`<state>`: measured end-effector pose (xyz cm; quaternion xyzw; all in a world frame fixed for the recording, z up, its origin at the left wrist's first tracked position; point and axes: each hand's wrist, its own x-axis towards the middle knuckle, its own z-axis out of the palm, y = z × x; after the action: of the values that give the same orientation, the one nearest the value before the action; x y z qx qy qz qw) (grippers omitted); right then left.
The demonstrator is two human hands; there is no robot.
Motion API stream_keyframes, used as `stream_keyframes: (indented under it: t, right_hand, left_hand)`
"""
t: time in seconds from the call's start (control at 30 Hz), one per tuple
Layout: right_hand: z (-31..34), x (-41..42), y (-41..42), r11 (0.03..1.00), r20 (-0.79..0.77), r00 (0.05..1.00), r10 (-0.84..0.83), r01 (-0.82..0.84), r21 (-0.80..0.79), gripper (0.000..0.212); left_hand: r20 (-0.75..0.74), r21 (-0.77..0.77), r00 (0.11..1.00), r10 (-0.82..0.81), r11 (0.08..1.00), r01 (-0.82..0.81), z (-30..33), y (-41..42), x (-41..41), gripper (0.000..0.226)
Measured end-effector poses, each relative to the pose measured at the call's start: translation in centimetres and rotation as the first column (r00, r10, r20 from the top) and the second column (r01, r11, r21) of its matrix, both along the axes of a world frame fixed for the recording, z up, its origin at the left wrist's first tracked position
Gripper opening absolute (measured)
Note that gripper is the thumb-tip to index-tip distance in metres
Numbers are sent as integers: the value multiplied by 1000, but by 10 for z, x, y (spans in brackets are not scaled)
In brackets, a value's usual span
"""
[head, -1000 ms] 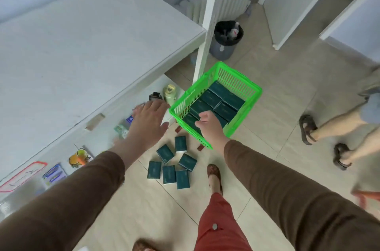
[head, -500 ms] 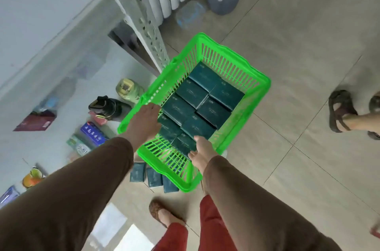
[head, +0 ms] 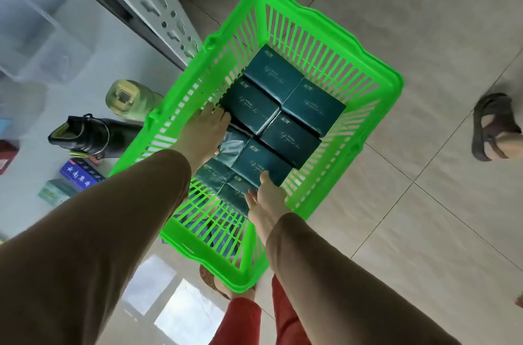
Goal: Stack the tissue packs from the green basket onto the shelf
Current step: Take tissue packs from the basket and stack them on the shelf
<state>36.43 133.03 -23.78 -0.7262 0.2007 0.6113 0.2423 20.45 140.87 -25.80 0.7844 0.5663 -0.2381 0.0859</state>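
Observation:
The green basket [head: 368, 67] stands on the tiled floor beside the shelf's perforated upright [head: 158, 5]. Several dark green tissue packs [head: 285, 109] lie flat inside it, in two layers. My left hand [head: 205, 132] reaches in from the left rim, fingers spread, and rests on the packs at the left side. Inside the near end is my right hand [head: 264, 197], its thumb touching the near edge of a top pack [head: 261, 165]. Neither hand has lifted a pack. The low shelf board [head: 93, 42] lies to the left.
On the low shelf stand a pale green bottle [head: 127, 98], a black bottle on its side [head: 85, 135], a blue box [head: 82, 175], a green box [head: 53, 192] and a clear plastic bin [head: 34, 42]. Another person's sandalled foot [head: 495, 126] is at the right. My foot [head: 215, 279] is under the basket's near end.
The view has dropped closer to the basket. My left hand went from the basket's rim down onto the packs, and my right hand moved deeper in against a top pack.

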Motion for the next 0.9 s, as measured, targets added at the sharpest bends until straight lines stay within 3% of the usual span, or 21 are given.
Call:
stream_keyframes:
  t: [0.17,0.23,0.3,0.37,0.47,0.57,0.67,0.73,0.9]
  right_hand:
    - [22,-4,-2,995,12,998,-68,67,72,51]
    - [41,-4,1,991,11,997,-77,75,107,53]
    - [63,0,4,986,32,998,-50,45,159,42]
    - [92,3,3,971,25,999,-25,18,237,29]
    - [148,-7,-13,918,65,993,102,-119,378,29]
    - [214,-34,-39,809,-19,968,250,-198,553,29]
    - [280,-73,-71,656,-4,929,370,-258,709,24]
    - [321,-102,-100,523,73,902,425,-311,794,25]
    - [405,-176,-180,206,279,818,502,-426,881,17]
  left_hand:
    - [-122,32,992,-19,999,24,28,-19,-1,40]
    - [-65,39,996,63,997,-60,49,-33,-2,48]
    - [46,36,976,214,976,-216,80,-52,-3,53]
    - [200,1,872,447,890,-456,117,-74,-9,52]
    - [394,-43,628,672,696,-717,190,-113,-28,54]
    - [484,-22,459,745,535,-845,264,-162,-64,58]
    - [590,-80,297,751,421,-904,327,-218,-108,49]
    - [651,-138,203,731,377,-916,366,-266,-136,43]
    - [713,-226,75,697,330,-917,441,-387,-197,33]
